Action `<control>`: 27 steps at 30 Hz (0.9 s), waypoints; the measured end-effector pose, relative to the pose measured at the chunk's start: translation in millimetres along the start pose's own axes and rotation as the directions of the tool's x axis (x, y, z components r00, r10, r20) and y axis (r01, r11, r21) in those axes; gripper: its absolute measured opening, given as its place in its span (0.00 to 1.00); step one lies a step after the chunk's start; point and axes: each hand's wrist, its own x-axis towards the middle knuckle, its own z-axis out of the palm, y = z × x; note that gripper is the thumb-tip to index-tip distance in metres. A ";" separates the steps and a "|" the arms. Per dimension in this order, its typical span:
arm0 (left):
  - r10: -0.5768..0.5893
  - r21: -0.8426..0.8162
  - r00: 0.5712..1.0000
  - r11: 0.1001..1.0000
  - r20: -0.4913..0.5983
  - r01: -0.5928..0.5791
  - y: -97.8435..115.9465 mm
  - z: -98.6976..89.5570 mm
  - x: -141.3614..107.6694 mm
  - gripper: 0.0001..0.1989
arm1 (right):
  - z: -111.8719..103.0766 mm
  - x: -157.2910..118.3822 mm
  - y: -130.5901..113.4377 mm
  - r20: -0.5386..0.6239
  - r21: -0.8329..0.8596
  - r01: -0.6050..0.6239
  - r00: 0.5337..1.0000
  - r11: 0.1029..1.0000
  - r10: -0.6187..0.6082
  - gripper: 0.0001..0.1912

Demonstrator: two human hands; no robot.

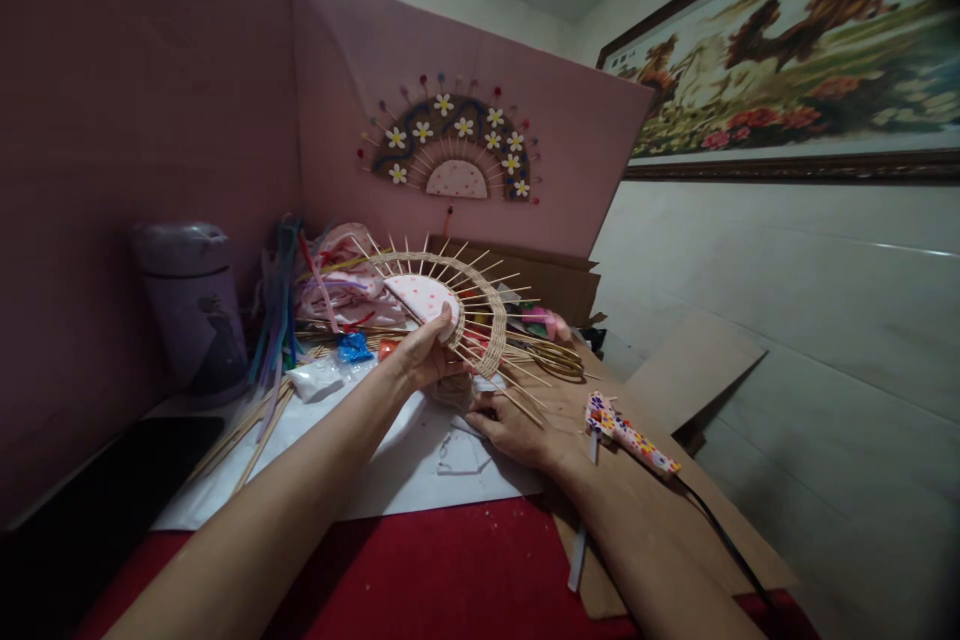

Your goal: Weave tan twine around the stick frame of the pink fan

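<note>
My left hand (pixel 431 355) grips a half-round fan frame by its spotted pink-and-white centre (pixel 424 298), thumb on the front. Thin wooden sticks radiate from that centre, and a band of woven twine (pixel 491 305) runs across them. Below the fan's right end is my right hand (pixel 514 428), its fingers curled in; whether anything is between them is hidden. A bundle of pale twine (pixel 452 390) lies between the hands, partly covered. White paper (pixel 382 450) spreads under both hands, with small cut scraps (pixel 461 455) on it.
A flower-patterned glue gun (pixel 630 435) with a black cord lies on the cardboard (pixel 660 510) at right, near scissors (pixel 555 358). At left stand a purple tumbler (pixel 191 310) and colourful pipe cleaners (pixel 283 290). A finished flowered fan (pixel 457 145) hangs on the pink panel (pixel 337 70).
</note>
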 end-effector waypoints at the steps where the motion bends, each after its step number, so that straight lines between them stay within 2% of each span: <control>1: 0.001 -0.003 1.000 1.000 0.003 -0.001 -0.1 0.0 0.0 0.19 | 0.5 0.0 0.5 -0.001 0.002 -0.008 1.000 1.000 0.008 0.10; 27: 0.010 -0.002 1.000 1.000 -0.018 -0.011 -1.3 2.1 -2.0 0.18 | 3.3 0.3 3.8 -0.010 -0.009 0.011 1.000 1.000 -0.011 0.11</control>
